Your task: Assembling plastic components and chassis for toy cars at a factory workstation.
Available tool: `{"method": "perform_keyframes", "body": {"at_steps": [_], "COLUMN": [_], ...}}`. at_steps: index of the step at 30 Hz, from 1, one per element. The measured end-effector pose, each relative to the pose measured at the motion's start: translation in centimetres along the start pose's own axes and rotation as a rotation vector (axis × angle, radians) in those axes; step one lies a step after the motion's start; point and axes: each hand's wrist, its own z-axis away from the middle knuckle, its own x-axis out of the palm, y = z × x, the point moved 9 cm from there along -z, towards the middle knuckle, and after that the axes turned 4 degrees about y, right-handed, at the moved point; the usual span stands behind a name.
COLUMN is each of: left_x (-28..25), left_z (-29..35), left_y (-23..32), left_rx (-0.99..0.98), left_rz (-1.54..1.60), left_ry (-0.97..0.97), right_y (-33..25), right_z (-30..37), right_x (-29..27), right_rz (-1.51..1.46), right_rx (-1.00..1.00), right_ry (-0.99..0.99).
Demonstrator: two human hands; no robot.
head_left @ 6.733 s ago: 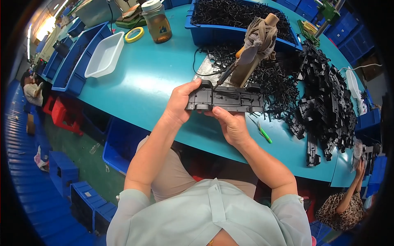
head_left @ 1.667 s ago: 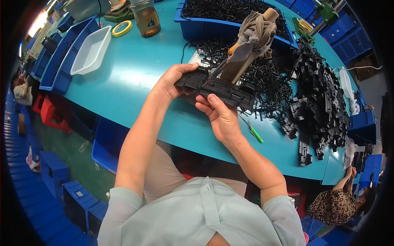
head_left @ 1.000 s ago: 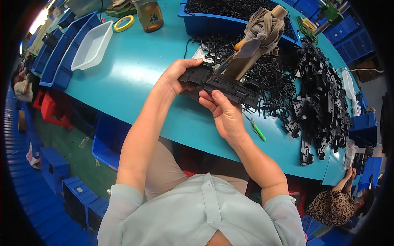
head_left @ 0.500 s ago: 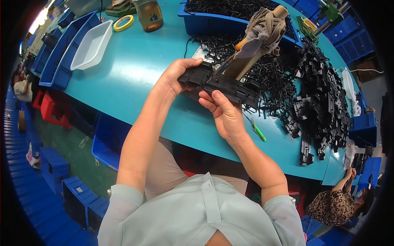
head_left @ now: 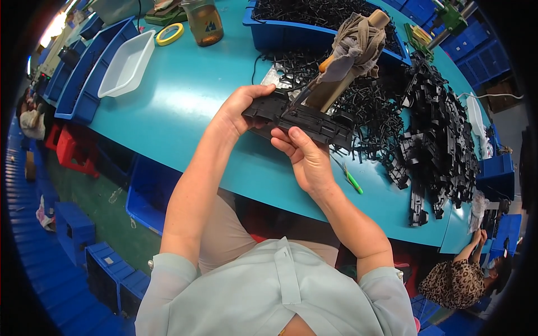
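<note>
A long black moulded plastic part (head_left: 302,120) is held between my two hands above the table's near edge. My left hand (head_left: 242,107) is closed round its left end, thumb on top. The fingers and thumb of my right hand (head_left: 305,151) pinch its lower edge near the middle. Against the part's upper side stands a slim tool (head_left: 305,92) with an orange handle, tied by grey cloth (head_left: 358,47) to a slanting wooden post (head_left: 330,92). The tool's tip meets the part; the exact contact is too small to make out.
Small black scraps (head_left: 370,112) surround the post, with a blue bin (head_left: 269,35) of scraps behind. Black parts (head_left: 434,140) are heaped at right. Green-handled snips (head_left: 353,182) lie nearby. At left are a white tray (head_left: 126,67), yellow tape (head_left: 170,33) and a jug (head_left: 203,25). Another person (head_left: 454,283) sits far right.
Both hands and the black part stay almost in place; the part's left end seems slightly lower. Nothing has been let go.
</note>
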Motion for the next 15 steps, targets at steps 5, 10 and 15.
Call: {"method": "perform_keyframes", "body": {"at_steps": [5,10,15], "left_x": [0.29,0.1,0.38], "left_z": [0.83,0.29,0.19], "left_y": [0.15,0.15,0.32], "left_rx": [-0.014,-0.006,-0.01], "left_rz": [-0.035,-0.009,0.005], "left_ry": [0.035,0.034,0.059], "right_y": [-0.1,-0.24,-0.44], "right_z": [0.13,0.08,-0.16], "right_x": [-0.08,0.16,0.11], "right_rz": [0.008,0.011,0.015], "right_rx": [-0.009,-0.017,-0.031], "right_ry": [0.006,0.009,0.01]}}
